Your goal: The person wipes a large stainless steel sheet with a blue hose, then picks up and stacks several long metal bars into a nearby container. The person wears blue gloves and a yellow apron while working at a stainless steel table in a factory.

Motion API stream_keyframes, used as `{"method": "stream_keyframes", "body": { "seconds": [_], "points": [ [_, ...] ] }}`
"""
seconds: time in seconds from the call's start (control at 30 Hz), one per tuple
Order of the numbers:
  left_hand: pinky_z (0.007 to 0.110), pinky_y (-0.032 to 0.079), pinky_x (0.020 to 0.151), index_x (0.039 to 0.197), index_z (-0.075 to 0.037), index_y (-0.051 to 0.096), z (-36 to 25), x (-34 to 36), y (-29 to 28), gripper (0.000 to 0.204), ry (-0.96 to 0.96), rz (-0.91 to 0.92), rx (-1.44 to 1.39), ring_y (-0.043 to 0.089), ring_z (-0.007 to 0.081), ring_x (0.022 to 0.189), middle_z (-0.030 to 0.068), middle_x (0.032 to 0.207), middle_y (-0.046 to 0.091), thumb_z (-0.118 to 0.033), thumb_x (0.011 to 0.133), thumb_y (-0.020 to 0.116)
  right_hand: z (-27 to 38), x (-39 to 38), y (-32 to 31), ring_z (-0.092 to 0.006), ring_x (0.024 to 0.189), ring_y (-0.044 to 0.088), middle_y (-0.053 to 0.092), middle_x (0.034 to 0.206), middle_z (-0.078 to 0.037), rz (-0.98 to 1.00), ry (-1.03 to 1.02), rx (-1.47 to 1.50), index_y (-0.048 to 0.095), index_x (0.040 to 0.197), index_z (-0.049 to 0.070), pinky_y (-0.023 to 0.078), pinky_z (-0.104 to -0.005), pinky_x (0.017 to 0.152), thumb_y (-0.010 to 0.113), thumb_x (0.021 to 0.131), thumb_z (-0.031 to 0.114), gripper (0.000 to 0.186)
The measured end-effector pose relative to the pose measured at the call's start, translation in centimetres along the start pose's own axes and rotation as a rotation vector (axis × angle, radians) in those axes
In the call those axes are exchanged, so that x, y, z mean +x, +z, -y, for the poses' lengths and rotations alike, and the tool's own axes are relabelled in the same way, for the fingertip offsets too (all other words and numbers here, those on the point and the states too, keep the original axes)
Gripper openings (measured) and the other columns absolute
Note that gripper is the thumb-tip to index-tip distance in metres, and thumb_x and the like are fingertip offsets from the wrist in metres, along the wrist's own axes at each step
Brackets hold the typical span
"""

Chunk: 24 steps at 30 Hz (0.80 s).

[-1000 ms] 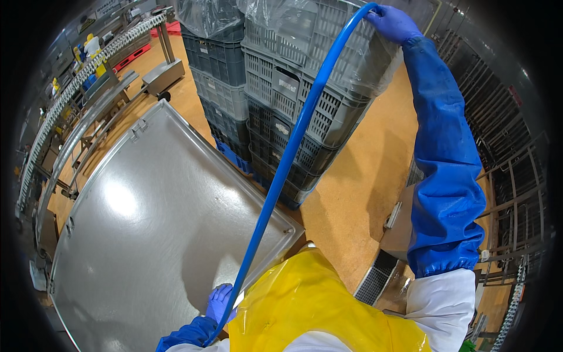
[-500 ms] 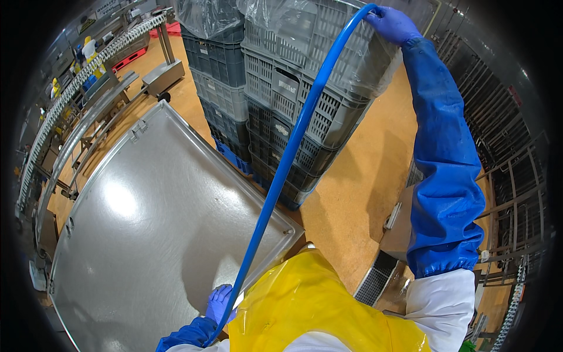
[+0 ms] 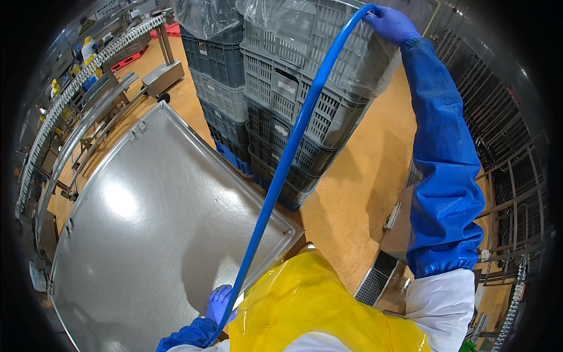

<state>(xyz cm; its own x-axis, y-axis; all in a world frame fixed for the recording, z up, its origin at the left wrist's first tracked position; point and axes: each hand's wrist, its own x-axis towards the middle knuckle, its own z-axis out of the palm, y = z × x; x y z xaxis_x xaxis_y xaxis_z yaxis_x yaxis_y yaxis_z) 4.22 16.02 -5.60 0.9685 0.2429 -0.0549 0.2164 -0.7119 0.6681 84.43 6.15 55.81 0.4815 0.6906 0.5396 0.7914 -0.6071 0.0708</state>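
Note:
A long blue hose (image 3: 291, 154) bows across the middle of the view, from the top right down to the lower left. At its upper bend, my right hand (image 3: 393, 26), in a purple glove, is closed around it beside the top of a crate stack (image 3: 302, 76). Low on the left, my left hand (image 3: 219, 302), also gloved, lies against the near edge of a steel table (image 3: 146, 217). Its visible fingers rest on the metal, and the hose passes over that hand and wrist, partly hiding it.
Clear plastic sheeting (image 3: 281, 26) drapes over the grey crates. Conveyor rails (image 3: 88, 117) run along the left, with people in yellow farther back. On the right stand metal racks (image 3: 510, 170). A floor drain grate (image 3: 375, 278) is set into the orange floor (image 3: 352, 217).
Almost nothing differs. My right hand and the upper hose have shifted very slightly left; my left hand stays on the table edge.

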Motion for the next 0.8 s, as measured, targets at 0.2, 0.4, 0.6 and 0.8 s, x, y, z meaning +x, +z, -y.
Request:
{"method": "stream_keyframes", "body": {
  "seconds": [0.2, 0.4, 0.6, 0.8],
  "points": [
    [0.050, 0.031, 0.113, 0.137, -0.014, 0.050, -0.7, 0.5, -1.2, 0.076, 0.133, -0.006, 0.257, 0.041, 0.0328, 0.137, 0.0119, 0.142, 0.046, -0.031, 0.067, 0.075, 0.2, 0.0, -0.2, -0.0375, 0.105, 0.067, 0.072, 0.110, -0.018, 0.007, 0.012, 0.007, 0.071, 0.119, 0.011, 0.051, -0.0452, 0.091, 0.056, 0.099, 0.046, 0.043],
    [0.050, 0.032, 0.112, 0.137, -0.012, 0.050, -0.8, -1.0, -0.7, 0.076, 0.090, 0.016, 0.177, 0.042, 0.0333, 0.137, 0.0124, 0.141, 0.047, -0.030, 0.067, 0.076, 1.1, -1.5, 0.1, -0.0378, 0.103, 0.068, 0.072, 0.108, -0.019, 0.001, 0.022, 0.019, 0.073, 0.117, 0.012, 0.052, -0.0454, 0.090, 0.057, 0.098, 0.043, 0.040],
    [0.051, 0.032, 0.113, 0.136, -0.008, 0.052, -1.5, -2.4, -0.8, 0.070, 0.153, -0.004, 0.266, 0.045, 0.0362, 0.135, 0.0159, 0.141, 0.050, -0.027, 0.073, 0.074, 3.3, -3.2, 2.3, -0.0382, 0.099, 0.070, 0.073, 0.106, -0.020, -0.060, -0.019, 0.056, 0.075, 0.113, 0.014, 0.055, -0.0453, 0.089, 0.059, 0.095, 0.039, 0.035],
    [0.050, 0.034, 0.113, 0.133, -0.009, 0.055, -0.8, 2.9, -0.4, 0.065, 0.158, -0.065, 0.257, 0.046, 0.0352, 0.135, 0.0144, 0.141, 0.051, -0.025, 0.073, 0.075, 0.4, -1.1, 2.4, -0.0333, 0.098, 0.071, 0.074, 0.107, -0.017, -0.062, -0.054, 0.009, 0.073, 0.116, 0.013, 0.054, -0.0427, 0.088, 0.060, 0.096, 0.037, 0.034]
  ]
}}
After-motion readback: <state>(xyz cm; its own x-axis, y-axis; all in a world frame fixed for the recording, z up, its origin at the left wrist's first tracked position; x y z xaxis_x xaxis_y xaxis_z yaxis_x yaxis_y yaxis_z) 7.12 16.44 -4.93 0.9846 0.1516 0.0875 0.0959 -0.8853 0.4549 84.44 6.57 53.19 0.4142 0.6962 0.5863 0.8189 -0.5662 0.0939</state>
